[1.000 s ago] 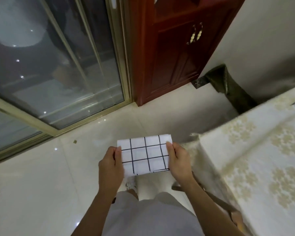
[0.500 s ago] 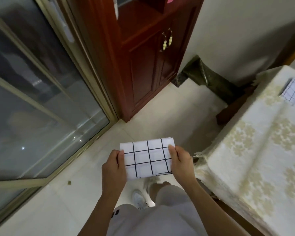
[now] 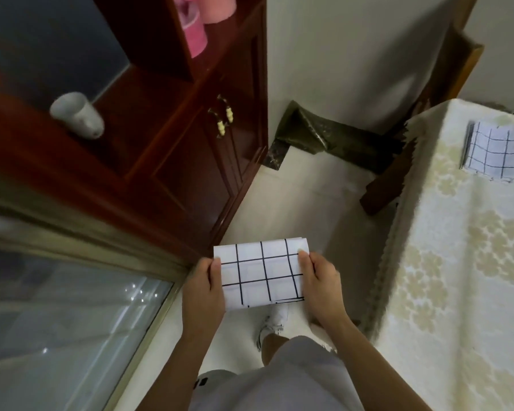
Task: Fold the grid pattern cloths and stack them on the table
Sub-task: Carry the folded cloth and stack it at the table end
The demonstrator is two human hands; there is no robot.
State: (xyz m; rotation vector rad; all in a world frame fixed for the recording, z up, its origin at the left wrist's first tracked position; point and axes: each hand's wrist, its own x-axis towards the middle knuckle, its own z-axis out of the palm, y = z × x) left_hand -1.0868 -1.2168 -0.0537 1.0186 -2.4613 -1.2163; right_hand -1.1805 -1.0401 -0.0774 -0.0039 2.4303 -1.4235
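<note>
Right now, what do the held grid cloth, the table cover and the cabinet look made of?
Held grid cloth: thin woven fabric, matte white with black lines; the layered folded edges suggest it.
Table cover: cream fabric, probably lace or jacquard, with a raised floral pattern and a scalloped hanging edge.
Cabinet: reddish-brown wood or wood veneer, glossy lacquer that reflects light; which of the two cannot be told.

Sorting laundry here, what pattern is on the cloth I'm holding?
White with a black grid, on the held cloth; clearest in the head view.

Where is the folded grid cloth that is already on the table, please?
The folded cloth lies at upper right, on the table near its far end.
</note>
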